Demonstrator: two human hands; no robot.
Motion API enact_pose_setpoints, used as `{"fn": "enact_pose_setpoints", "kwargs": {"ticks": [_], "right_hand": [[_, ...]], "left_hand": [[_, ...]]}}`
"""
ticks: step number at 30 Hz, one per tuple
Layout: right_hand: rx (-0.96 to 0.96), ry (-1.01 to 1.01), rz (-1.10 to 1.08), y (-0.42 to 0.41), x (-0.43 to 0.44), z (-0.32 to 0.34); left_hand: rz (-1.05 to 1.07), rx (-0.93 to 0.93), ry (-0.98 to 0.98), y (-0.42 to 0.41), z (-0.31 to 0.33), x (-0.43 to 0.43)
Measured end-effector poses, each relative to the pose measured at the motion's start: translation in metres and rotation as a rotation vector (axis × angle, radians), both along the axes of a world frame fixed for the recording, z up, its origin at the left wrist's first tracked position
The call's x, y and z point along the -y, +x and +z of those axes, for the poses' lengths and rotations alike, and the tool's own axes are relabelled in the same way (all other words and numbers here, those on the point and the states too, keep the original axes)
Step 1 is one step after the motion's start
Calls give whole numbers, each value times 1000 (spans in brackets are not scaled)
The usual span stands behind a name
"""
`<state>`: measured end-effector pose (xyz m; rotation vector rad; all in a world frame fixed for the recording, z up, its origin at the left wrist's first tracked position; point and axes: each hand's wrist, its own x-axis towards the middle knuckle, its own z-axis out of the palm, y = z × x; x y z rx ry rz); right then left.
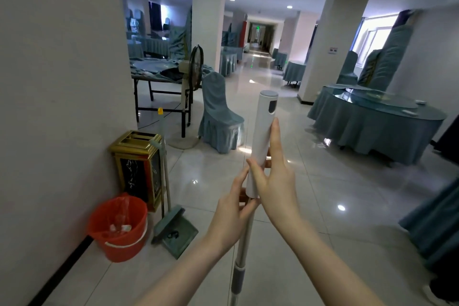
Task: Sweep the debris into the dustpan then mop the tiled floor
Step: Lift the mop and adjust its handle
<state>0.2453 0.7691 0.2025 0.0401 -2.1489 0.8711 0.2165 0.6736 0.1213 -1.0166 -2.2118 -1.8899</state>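
- Red bucket (pixel 119 228) by wall, far L; dustpan (pixel 177 231) stands on tiled floor (pixel 323 194) just beside it.
- Our left hand (pixel 232 208): fingers curled, pinching mop handle (pixel 263 131) below its white grip.
- Our right hand (pixel 273 181): fingers straight, pressed together along grip, thumb across it.

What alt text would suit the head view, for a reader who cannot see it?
Two hands hold an upright mop handle over a tiled floor: the left hand grips the pole, the right hand holds its white top. By the left wall stand a red bucket, a gold bin and a green dustpan.
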Motion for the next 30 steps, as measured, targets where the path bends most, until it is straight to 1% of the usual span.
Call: {"fn": "enact_pose_setpoints", "kwargs": {"ticks": [7,10,14,21,25,27,30], "right_hand": [[-10,29,188,-65,-15,8],[-3,35,335,-84,-6,15],[-31,47,554,-110,14,35],[-95,84,894,-129,91,65],[-84,66,1080,-136,147,67],[-71,39,1170,-140,179,66],[-59,25,1280,-142,231,67]], "left_hand": [[176,-25,9,-47,1,-6],[256,-54,1,-60,4,7],[432,-100,-5,-69,17,27],[826,-159,3,-61,35,95],[970,-162,48,-56,33,145],[1058,-188,76,-54,33,171],[1207,-252,53,-49,34,216]]}}
